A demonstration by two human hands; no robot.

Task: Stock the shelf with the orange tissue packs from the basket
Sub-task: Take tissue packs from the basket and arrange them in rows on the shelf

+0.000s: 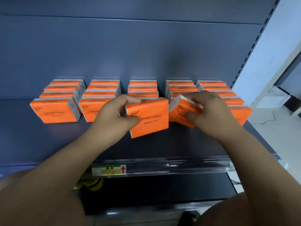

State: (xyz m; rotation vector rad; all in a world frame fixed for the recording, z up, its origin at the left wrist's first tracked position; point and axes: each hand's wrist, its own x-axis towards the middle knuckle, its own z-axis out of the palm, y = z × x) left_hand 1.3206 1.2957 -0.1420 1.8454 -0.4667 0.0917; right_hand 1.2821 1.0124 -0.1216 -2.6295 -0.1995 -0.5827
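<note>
Several orange tissue packs (pixel 55 112) stand in rows on the dark blue shelf (pixel 48 144), reaching back to its rear panel. My left hand (pixel 117 115) grips one orange pack (pixel 150 119) by its left edge, tilted, at the front of the middle row. My right hand (pixel 210 111) holds another orange pack (pixel 180 111) from above, tilted, at the front of the row to the right. The basket is not in view.
A price rail with a green and yellow label (pixel 108 169) runs along the shelf's front edge. Below it is a lower shelf with a yellow object (pixel 92 184). A slotted upright (pixel 254 46) bounds the shelf on the right.
</note>
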